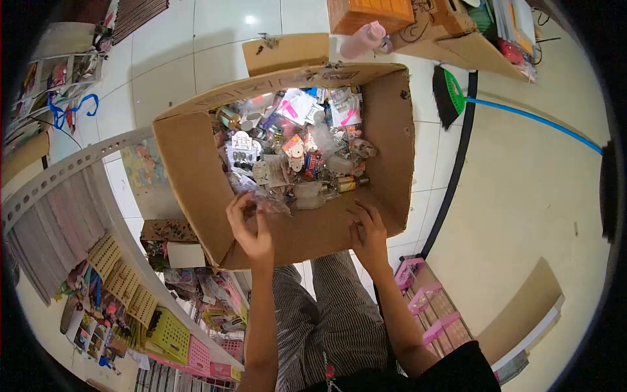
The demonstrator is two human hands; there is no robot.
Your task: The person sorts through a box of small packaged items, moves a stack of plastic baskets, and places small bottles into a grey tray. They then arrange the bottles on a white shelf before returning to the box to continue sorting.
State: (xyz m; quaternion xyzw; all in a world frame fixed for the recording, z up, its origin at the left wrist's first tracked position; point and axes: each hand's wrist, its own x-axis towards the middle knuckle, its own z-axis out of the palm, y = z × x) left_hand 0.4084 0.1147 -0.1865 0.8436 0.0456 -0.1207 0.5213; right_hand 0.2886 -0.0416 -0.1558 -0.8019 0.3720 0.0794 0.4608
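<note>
A large open cardboard box (386,147) stands in front of me, full of small packaged items, cards and little bottles. My left hand (251,225) reaches over the near edge at the left, thumb and fingers curved round a clear plastic packet (273,204). Inside the near right part of the box is my right hand (368,228), its fingers apart and bent near the cardboard wall, holding nothing. White cards (299,106) lie at the far side of the pile. A small yellow-labelled bottle (347,185) lies beyond my right hand.
A perforated metal shelf (124,228) with baskets curves along the left. A pink bottle (364,40) stands past the box beside an orange wooden piece (369,14). At the right are a green broom (450,95) and a pink rack (428,300).
</note>
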